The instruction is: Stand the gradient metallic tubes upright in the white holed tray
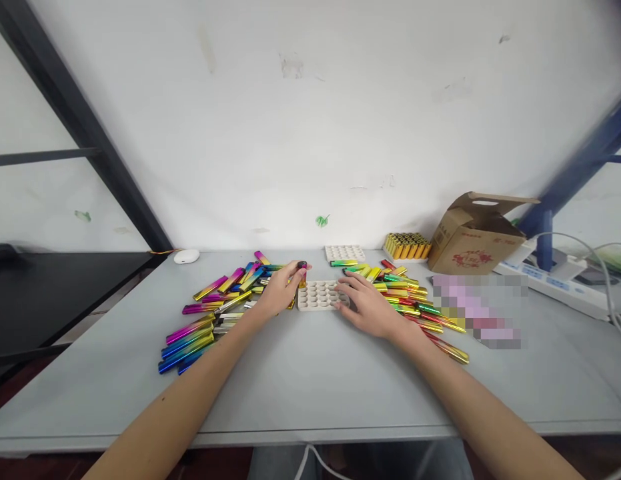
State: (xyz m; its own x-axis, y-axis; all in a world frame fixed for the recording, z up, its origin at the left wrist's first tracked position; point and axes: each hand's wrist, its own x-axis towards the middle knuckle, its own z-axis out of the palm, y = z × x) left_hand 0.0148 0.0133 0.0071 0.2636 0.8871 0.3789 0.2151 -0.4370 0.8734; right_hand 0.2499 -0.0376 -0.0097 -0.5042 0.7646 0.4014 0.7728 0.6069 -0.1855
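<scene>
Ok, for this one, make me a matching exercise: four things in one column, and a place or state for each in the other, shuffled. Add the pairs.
Things:
1. Left hand
2. Cardboard box
3. Right hand
4. White oval case

Places and states:
A. At the right end of the nearer tray
B. On the far left of the grey table
C. Holding a shiny tube
D. Standing with its flap raised

Pairs: 1-C, 2-D, 3-A, 4-B
</scene>
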